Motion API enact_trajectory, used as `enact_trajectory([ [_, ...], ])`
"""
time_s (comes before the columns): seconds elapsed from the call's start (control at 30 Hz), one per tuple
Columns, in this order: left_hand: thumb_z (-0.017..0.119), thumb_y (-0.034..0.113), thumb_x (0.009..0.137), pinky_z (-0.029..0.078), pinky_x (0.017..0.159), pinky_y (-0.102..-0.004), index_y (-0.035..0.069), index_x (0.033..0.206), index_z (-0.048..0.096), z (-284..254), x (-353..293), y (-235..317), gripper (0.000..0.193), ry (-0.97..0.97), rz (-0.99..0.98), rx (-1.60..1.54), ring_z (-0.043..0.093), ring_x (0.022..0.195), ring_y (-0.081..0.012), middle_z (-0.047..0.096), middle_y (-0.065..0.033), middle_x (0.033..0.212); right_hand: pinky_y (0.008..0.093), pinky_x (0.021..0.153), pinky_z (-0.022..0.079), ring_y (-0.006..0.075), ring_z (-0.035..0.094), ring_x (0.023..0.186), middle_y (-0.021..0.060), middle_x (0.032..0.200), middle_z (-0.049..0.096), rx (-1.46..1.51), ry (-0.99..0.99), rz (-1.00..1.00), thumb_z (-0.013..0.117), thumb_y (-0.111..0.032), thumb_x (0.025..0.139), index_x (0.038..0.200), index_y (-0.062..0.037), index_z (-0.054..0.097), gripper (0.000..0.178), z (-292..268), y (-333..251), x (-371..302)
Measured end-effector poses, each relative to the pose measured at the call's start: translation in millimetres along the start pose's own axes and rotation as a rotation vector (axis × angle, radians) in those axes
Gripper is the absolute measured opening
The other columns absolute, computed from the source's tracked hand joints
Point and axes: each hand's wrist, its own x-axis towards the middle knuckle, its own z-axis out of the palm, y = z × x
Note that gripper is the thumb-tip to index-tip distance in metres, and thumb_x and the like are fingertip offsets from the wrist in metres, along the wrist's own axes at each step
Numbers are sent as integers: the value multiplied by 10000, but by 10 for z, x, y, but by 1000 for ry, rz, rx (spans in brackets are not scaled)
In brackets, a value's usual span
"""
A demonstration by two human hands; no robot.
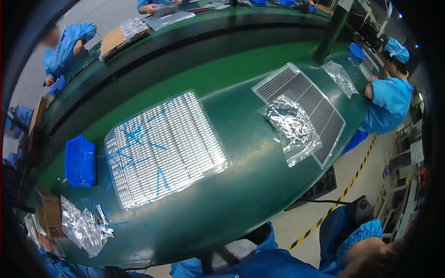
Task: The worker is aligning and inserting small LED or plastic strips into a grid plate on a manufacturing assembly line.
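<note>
Head view: showing rectangular silver-gridded sheet [185, 134] flat on green surface [241, 199], presumably for access; cannot tell unseen hands' grip.

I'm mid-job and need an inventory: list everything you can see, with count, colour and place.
Work table: one, green, centre
Slotted sheet with many small segments: one, silvery, left of centre
Thin strips: several, blue, scattered on that sheet
Striped panel: one, grey, right of centre
Clear plastic bags: at least three, silvery, on the panel, upper right, lower left
Bin: one, blue, table's left; smaller ones farther off
Cardboard box: one, brown, lower left
Post: one, green, upper right
Floor tape: one line, yellow-black, lower right
Co-workers: at least four, blue clothing, around the edges
Own right sleeve: one, blue, lower right; grip unclear
</note>
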Motion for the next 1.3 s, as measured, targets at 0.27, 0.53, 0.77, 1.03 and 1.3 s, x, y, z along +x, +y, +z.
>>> enact_trajectory([
  [0.27,638,135,986,568,730,-392,-14,921,721,151,233,-85,183,396,252,-202,697,790,-271,718,-149,890,332,511,471,229,680,688,108,818,730,284,231,-143,714,-119,820,781,-82,764,74,-225,-520,-355],
  [0.53,625,129,999,584,754,-387,-27,957,725,1054,357,581,189,-310,459,-555,713,791,-267,740,-165,925,324,947,510,173,653,1113,90,1209,710,-512,908,635,666,-223,979,1345,-46,650,407,-1010,694,-707],
  [0.77,758,141,860,514,914,-560,83,1205,687,2544,229,818,357,-1028,908,-152,663,1064,-451,693,-171,1160,458,1020,496,386,605,1221,213,1275,663,-1152,547,1211,847,-503,809,1336,-21,615,751,-1874,1479,-2097],
  [1.03,782,206,864,341,1169,-594,129,1452,563,3304,-44,833,632,-1035,1156,209,381,1486,-439,424,-209,1589,469,1026,498,398,614,1221,227,1231,673,-1069,418,1476,944,-625,574,1298,-38,633,983,-2163,1608,-1988],
  [1.3,767,266,893,306,1196,-581,153,1477,548,3367,-106,662,634,-1042,1161,235,367,1499,-420,399,-201,1610,454,919,533,410,704,1033,282,1111,726,-1091,448,1233,958,-459,649,1163,28,711,750,-2175,1680,-2184],
])
